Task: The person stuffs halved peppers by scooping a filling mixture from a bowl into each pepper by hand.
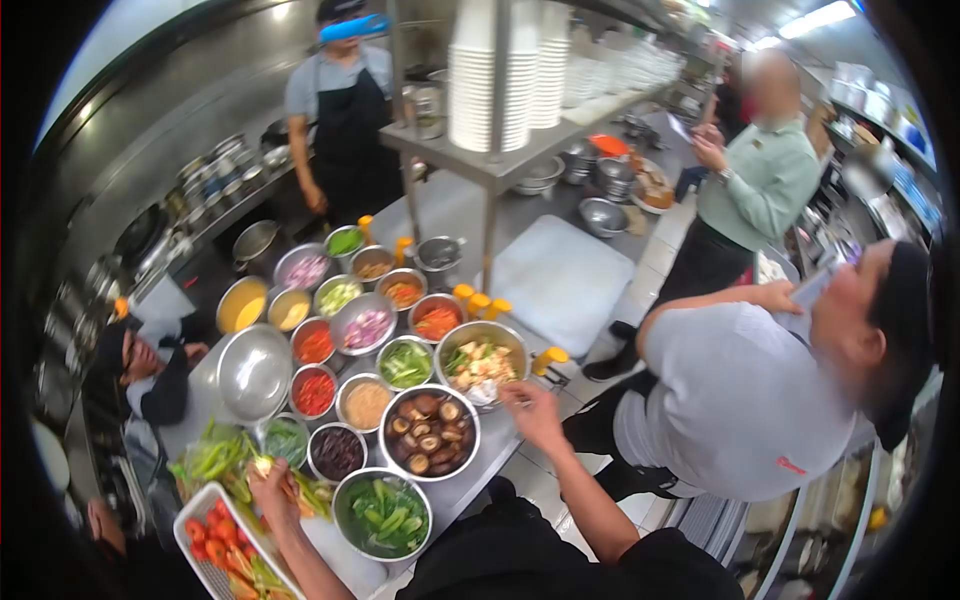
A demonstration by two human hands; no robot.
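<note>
My left hand point(272, 492) is closed around a small pale yellow piece of food point(263, 466), over green leafy stalks point(215, 455) beside a white basket of tomatoes point(217, 540). My right hand point(532, 410) reaches to the rim of a metal bowl of chopped mixed vegetables point(480, 358); its fingers are bent and blurred, and whether they hold anything is unclear. Between my hands stand a bowl of mushrooms point(430, 433), a bowl of cut greens in liquid point(382, 513) and a bowl of dark strips point(337, 452).
Several more bowls of chopped food and an empty metal bowl point(254, 372) cover the counter. Behind are a white cutting board point(562, 284) and a shelf point(480, 165) with stacked white cups. One person point(740, 400) stands close on the right; others stand around.
</note>
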